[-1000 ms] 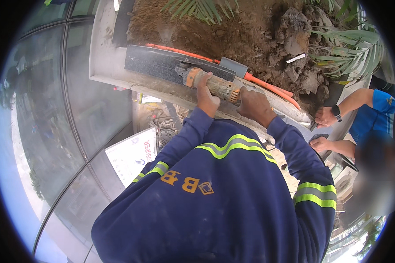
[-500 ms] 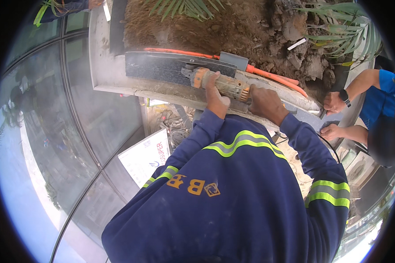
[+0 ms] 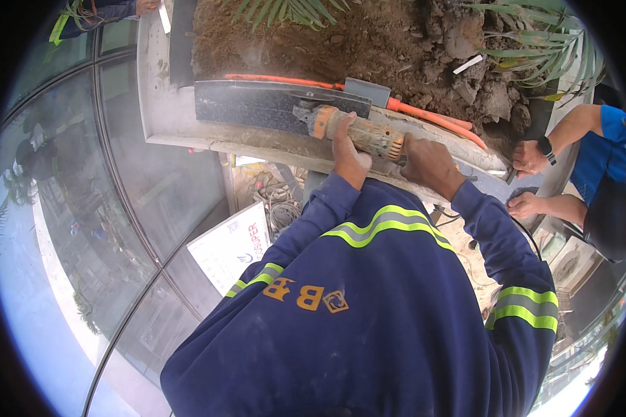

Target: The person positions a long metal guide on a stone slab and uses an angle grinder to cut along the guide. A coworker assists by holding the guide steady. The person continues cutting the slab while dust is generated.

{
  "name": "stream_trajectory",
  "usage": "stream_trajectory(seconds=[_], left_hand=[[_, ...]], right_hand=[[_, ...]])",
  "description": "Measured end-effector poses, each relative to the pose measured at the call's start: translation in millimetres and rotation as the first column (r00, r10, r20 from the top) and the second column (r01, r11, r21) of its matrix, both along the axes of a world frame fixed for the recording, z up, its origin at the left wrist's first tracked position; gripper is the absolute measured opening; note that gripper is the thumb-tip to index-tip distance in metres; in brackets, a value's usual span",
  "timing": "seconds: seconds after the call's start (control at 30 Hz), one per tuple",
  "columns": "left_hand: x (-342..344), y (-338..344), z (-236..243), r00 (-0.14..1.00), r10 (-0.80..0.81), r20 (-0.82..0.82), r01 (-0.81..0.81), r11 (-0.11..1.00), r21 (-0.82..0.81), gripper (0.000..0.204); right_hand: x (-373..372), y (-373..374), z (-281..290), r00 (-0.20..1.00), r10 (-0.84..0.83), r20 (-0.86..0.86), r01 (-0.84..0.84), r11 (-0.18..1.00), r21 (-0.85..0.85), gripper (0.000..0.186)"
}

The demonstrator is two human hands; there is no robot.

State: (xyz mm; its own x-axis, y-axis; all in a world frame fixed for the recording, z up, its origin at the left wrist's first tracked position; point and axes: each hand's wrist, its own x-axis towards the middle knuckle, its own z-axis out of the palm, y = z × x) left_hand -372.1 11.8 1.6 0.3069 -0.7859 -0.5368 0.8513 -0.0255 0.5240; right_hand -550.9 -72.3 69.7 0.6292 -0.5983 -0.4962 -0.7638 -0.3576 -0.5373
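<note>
An orange, dust-covered angle grinder (image 3: pixel 374 136) lies slantwise across a dark grey stone slab (image 3: pixel 240 104) set along the planter's edge. My left hand (image 3: pixel 350 154) is wrapped round the grinder's body, just behind its metal head. At the rear end, my right hand (image 3: pixel 431 165) is closed round the grip. The grinder's head is over the slab's face, towards its right part; whether the disc touches the stone cannot be made out.
Behind the slab are orange conduit (image 3: pixel 435 121), a grey box (image 3: pixel 367 91) and soil (image 3: pixel 285 52). At right, a co-worker's hands (image 3: pixel 528 158) rest by the ledge. Glass panels (image 3: pixel 167 146) stand at left; a white carton (image 3: pixel 231 247) and coiled cables (image 3: pixel 282 212) are below.
The grinder and both my hands have shifted slightly right along the slab. The whole view has also moved a little. The co-worker's hands stay by the ledge.
</note>
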Motion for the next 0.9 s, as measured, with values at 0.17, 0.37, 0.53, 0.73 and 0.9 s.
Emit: stream_trajectory(seconds=[0.17,0.37,0.53,0.73,0.9], left_hand=[[-13,-11,30,0.894,-0.111,0.434,0.045,0.986,0.161,0.042],[-27,-11,36,0.764,-0.154,0.627,0.045,0.982,0.186,0.036],[-34,-4,26,0.974,-0.052,0.219,0.038,0.997,0.065,0.063],[-48,9,7,0.960,-0.129,0.249,0.134,0.991,-0.003,0.078],[-70,6,17,0.975,-0.148,0.165,0.151,0.988,-0.006,0.079]], right_hand=[[-7,1,2,1.000,-0.013,0.003,0.013,1.000,0.006,0.035],[-14,-3,12,0.996,0.033,-0.083,-0.033,0.999,0.002,0.027],[-29,-1,10,0.992,0.034,-0.118,-0.030,0.999,0.033,0.033],[-47,3,22,0.991,0.023,-0.130,-0.024,1.000,-0.006,0.025],[-61,-4,39,0.976,0.037,-0.213,-0.028,0.999,0.045,0.030]])
